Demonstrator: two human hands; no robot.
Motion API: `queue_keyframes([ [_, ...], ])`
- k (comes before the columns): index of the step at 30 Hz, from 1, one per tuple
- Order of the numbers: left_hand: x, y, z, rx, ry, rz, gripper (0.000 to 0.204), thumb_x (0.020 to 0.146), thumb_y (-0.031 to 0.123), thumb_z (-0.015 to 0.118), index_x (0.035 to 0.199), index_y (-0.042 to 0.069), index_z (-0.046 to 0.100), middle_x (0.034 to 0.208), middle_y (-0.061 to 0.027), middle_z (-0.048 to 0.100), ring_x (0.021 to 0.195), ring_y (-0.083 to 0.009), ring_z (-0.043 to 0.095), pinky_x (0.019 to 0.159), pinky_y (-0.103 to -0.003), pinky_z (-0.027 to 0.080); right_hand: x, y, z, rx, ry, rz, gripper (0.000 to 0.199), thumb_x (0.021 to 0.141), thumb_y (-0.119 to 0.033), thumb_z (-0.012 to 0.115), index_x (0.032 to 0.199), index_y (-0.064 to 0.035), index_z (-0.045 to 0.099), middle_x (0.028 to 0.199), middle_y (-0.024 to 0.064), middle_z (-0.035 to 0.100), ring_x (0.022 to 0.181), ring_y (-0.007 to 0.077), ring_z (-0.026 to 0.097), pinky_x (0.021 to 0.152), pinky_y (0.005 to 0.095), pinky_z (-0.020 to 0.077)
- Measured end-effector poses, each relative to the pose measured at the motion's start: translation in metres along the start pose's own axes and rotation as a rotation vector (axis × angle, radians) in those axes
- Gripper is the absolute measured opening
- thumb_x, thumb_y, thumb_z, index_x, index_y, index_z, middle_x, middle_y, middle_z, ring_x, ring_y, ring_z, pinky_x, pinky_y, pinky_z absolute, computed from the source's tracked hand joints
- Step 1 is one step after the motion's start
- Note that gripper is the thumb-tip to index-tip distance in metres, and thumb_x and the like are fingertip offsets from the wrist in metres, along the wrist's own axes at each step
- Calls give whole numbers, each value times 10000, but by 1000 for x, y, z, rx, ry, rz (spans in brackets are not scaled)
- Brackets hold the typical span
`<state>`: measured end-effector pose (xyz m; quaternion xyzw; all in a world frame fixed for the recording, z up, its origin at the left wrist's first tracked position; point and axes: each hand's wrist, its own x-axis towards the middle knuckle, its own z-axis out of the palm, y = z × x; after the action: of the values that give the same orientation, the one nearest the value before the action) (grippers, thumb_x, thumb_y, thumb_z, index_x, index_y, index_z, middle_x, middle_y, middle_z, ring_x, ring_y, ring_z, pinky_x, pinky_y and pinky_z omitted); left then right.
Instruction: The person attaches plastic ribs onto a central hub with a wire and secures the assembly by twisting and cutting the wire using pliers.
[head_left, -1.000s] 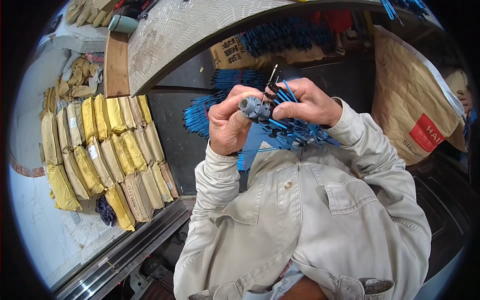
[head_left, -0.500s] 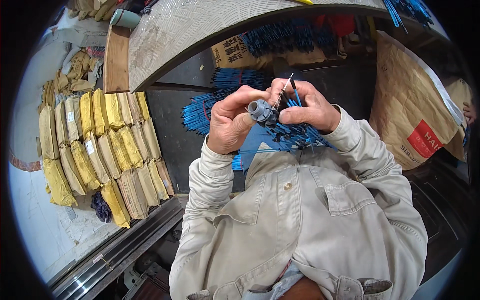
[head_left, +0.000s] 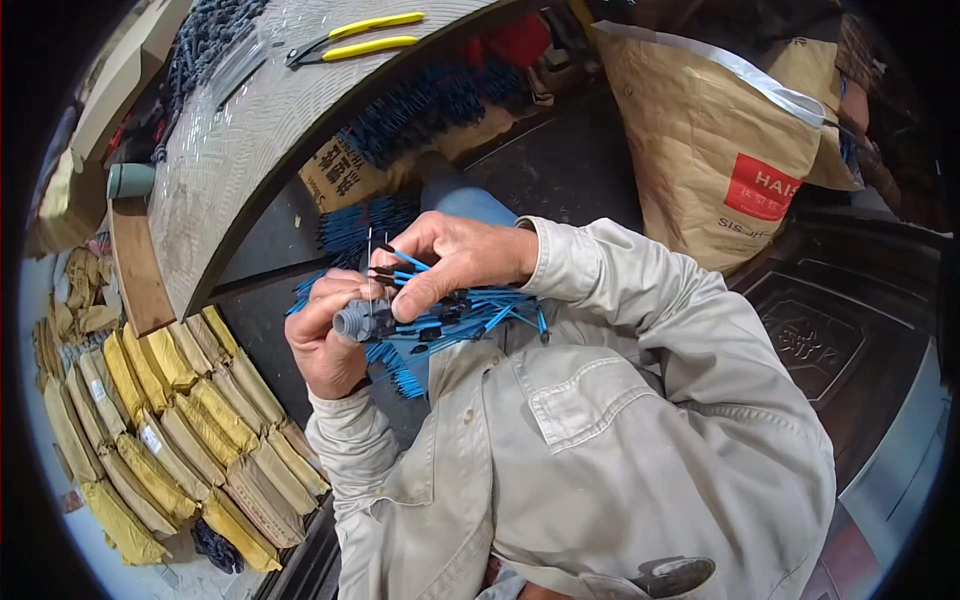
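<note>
My left hand (head_left: pixel 325 328) is closed around a grey threaded plastic fitting (head_left: pixel 353 322), its open ringed end facing left. Just right of the fitting, my right hand (head_left: pixel 458 256) pinches thin blue wires with black ends (head_left: pixel 482 306); thumb and forefinger meet close to the left fingertips. A thin pale needle-like rod (head_left: pixel 369 262) stands up between the two hands. More blue wires fan out below the right hand, above my lap. The fingers partly hide where wires and fitting meet.
Yellow-handled pliers (head_left: pixel 355 40) lie on the curved tabletop (head_left: pixel 235 130), near a pile of grey parts (head_left: pixel 208 40). Bundles of blue wires (head_left: pixel 420 108) sit beneath its edge. A large brown paper sack (head_left: pixel 680 130) stands at right; yellow and tan packets (head_left: pixel 180 420) are stacked at left.
The view has turned, so the hands appear farther left and the pliers on the table have come into sight. Both hands keep hold of the fitting and the wires.
</note>
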<state>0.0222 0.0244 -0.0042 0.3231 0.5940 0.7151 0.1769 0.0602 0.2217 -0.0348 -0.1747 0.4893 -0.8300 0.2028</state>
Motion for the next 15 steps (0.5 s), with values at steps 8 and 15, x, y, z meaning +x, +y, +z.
queue_keyframes([
  [8, 23, -4, -9, 85, -335, 166, 302, 743, 297, 684, 893, 35, 693, 889, -51, 651, 1017, -275, 476, 968, -424, 246, -10, -13, 0, 182, -176, 85, 326, 659, -228, 793, 856, -21, 633, 815, -3, 602, 712, 69, 514, 627, 239, 403],
  [15, 78, 46, -5, 195, -622, 232, 321, 742, 253, 685, 981, 39, 679, 981, -84, 638, 1047, -235, 487, 1000, -424, 243, -20, -56, 4, -317, 11, -197, 276, 654, -175, 769, 773, -10, 582, 854, 73, 600, 792, 143, 547, 714, 276, 426],
])
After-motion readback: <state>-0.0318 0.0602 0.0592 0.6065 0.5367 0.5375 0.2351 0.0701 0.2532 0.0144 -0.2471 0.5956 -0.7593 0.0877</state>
